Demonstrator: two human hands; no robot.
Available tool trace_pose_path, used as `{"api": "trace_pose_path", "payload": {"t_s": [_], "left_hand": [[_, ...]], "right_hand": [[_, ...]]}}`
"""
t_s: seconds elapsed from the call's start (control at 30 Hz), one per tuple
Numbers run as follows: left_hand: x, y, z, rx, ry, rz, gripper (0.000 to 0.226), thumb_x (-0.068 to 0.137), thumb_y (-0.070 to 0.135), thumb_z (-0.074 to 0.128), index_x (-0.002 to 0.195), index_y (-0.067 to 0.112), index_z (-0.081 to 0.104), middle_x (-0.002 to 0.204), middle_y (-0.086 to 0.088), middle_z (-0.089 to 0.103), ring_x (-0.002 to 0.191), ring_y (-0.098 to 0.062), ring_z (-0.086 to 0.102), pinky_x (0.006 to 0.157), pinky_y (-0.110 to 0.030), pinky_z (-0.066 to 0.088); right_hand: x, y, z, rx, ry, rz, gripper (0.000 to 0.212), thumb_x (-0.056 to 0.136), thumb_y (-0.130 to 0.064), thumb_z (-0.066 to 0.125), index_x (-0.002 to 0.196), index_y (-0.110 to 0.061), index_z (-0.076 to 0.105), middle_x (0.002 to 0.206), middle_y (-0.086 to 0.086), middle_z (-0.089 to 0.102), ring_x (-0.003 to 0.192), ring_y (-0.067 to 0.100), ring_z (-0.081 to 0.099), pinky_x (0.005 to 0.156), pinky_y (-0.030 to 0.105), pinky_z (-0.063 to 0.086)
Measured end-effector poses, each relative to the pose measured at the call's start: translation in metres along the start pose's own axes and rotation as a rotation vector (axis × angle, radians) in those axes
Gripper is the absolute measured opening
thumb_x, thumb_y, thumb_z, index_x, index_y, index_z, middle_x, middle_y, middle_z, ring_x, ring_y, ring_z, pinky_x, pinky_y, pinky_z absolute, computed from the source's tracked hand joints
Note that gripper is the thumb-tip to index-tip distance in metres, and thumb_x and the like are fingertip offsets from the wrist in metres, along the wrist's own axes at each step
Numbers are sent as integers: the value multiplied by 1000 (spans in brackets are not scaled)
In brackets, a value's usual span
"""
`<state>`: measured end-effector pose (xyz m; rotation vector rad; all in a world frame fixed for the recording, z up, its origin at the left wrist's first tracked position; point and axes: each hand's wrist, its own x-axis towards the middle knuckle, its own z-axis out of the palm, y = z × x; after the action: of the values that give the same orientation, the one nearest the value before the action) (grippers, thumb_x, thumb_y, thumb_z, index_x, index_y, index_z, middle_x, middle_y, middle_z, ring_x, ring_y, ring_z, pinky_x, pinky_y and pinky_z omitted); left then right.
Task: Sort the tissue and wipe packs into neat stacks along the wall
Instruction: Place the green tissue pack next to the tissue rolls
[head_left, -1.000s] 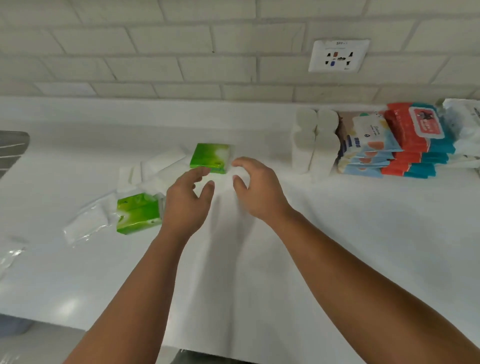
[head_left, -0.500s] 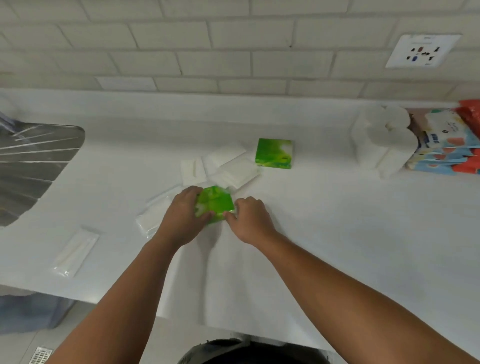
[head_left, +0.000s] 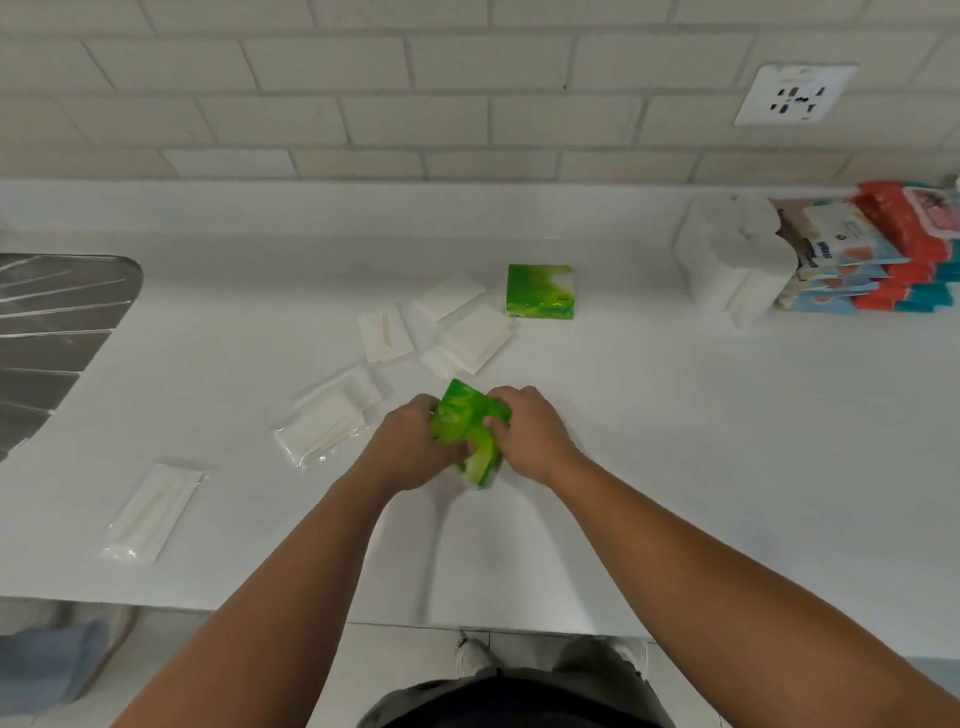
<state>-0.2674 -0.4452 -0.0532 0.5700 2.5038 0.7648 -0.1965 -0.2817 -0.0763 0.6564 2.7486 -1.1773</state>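
Both hands grip 1 green tissue pack (head_left: 470, 426) between them: the left hand (head_left: 410, 447) curls round its left side, the right hand (head_left: 530, 436) round its right. The pack is tilted, its long axis running roughly away from the person. A 2nd green pack (head_left: 540, 291) lies flat on the tabletop (head_left: 701, 415), ahead and slightly right, nearer the right hand. Loose white packs (head_left: 467, 338) lie between, mostly leftward.

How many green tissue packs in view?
2: one green plastic-wrapped tissue pack gripped by left hand and right hand; a second green pack lies nearer the wall. More could be hidden.
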Motion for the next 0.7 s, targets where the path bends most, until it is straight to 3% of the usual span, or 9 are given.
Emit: {"api": "trace_pose_path", "payload": {"t_s": [0.1,0.2,0.33,0.47,0.7], "left_hand": [[4,15,1,-95,-11,13,42,86,42,75,116,20,55,85,8,66,79,-11,62,63,-25,45],[12,33,1,-159,14,55,34,89,41,72,115,24,59,80,5,69,78,-13,65,66,-28,47],[31,59,1,-275,68,116,31,90,37,71,118,27,59,87,2,72,79,-15,68,72,-33,52],[64,83,1,-340,113,151,28,94,36,68,120,29,59,93,5,74,87,-16,70,82,-37,56],[155,123,-16,-246,165,183,35,100,42,54,118,19,72,111,-2,74,105,-23,67,97,-38,52]], "right_hand": [[-6,11,-11,143,55,38,27,97,-25,58,123,-19,62,118,9,62,106,25,60,93,34,48],[-7,22,-23,291,128,116,27,97,-33,59,118,-17,61,113,5,66,102,23,63,92,38,51],[0,26,-40,638,155,223,31,96,-40,60,116,-16,58,109,8,70,92,24,70,81,41,59],[20,24,-63,962,130,236,19,98,-21,62,113,-10,62,106,9,71,87,22,71,67,32,59],[75,24,-91,1208,127,353,10,98,-17,62,103,-9,62,102,15,71,77,24,70,65,34,59]]}}
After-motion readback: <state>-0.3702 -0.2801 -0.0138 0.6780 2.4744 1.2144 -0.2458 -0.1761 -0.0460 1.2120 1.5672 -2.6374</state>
